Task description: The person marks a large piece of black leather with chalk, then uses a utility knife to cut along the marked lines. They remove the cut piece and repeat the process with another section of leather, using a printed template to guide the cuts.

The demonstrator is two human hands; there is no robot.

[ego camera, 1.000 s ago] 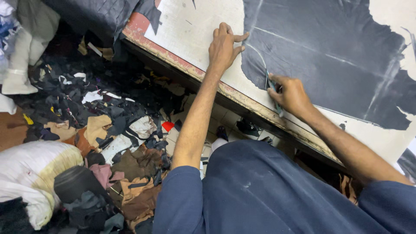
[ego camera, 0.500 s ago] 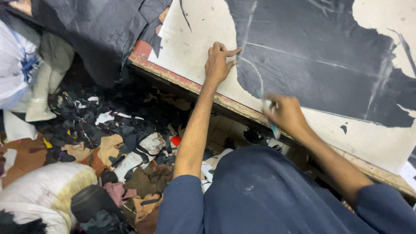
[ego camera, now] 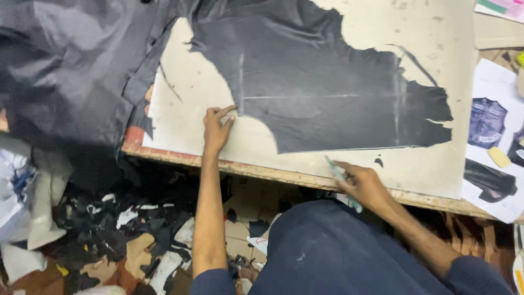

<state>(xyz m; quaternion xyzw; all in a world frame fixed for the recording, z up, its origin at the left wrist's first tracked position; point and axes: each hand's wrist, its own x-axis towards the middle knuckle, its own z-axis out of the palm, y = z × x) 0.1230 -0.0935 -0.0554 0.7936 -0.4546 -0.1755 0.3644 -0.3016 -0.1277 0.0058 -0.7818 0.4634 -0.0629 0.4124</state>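
Observation:
A large black leather piece (ego camera: 327,93) with pale chalk lines lies flat on a cream cutting board (ego camera: 349,164). My left hand (ego camera: 217,128) rests on the board with its fingers spread, the fingertips touching the leather's lower left edge. My right hand (ego camera: 364,186) sits near the board's front edge and grips a thin light-green cutting tool (ego camera: 339,177), its tip pointing up toward the leather. A small black offcut (ego camera: 379,162) lies just above that hand.
More dark leather (ego camera: 71,65) is heaped at the upper left. Paper pattern sheets with jacket pictures (ego camera: 491,136) lie at the right. Leather and fabric scraps (ego camera: 131,235) litter the floor below the table's worn front edge (ego camera: 164,155). My dark trousers (ego camera: 338,251) fill the foreground.
The view has swung so the board lies level. My right hand has pulled back from the leather to the board's front edge, still holding the tool. My left hand stays pressed near the leather's edge.

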